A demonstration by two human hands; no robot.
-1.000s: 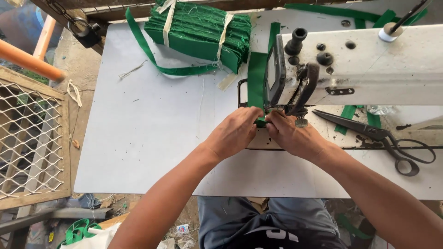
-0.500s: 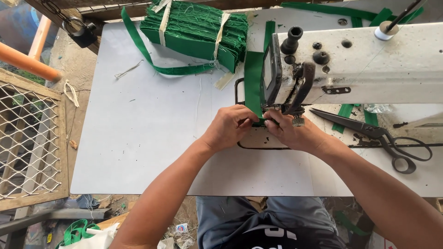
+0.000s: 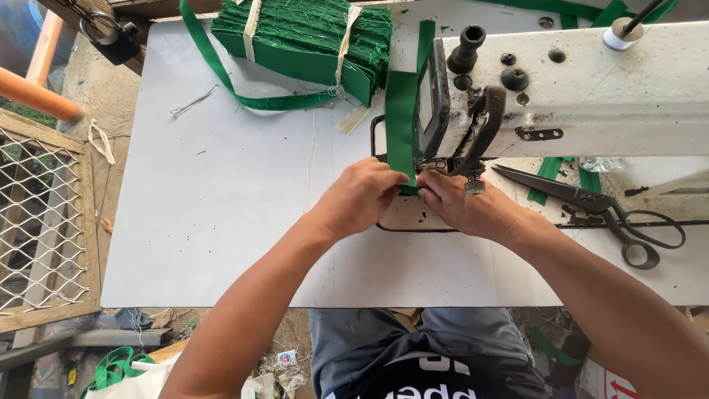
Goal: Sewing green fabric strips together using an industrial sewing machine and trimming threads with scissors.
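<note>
Both hands pinch a green strap under the sewing machine's foot.

Around the grip, largest first: the white table (image 3: 221, 207) spreads to its left; the machine (image 3: 591, 81) looms above and right, its head blocking the needle; the tied bundle (image 3: 306, 37) of green pieces sits beyond, up-left; black scissors (image 3: 591, 203) lie just right. The left hand (image 3: 362, 196) and right hand (image 3: 461, 203) meet, fingers clenched on the strap (image 3: 402, 118), which runs away from them past the machine head. Since half a second ago the hands have barely shifted. The strap's near end is hidden under the fingers, and the bundle is cut off at the top edge.
</note>
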